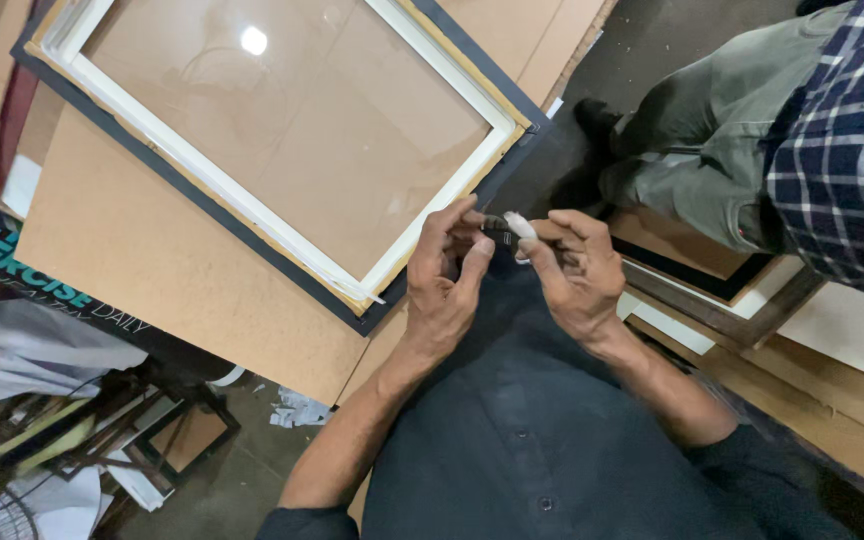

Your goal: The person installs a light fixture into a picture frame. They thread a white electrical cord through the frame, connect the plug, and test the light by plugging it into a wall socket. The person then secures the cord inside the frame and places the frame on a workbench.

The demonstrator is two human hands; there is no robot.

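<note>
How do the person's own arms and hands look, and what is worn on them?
Both forearms are bare. Dark sleeves are rolled up near the elbows. The left hand wears nothing. The right hand has a white wrap on one fingertip. No watch or ring shows.

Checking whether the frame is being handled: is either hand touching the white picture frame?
No: both the left hand and right hand pinch a small dark tool clear of the white picture frame.
</note>
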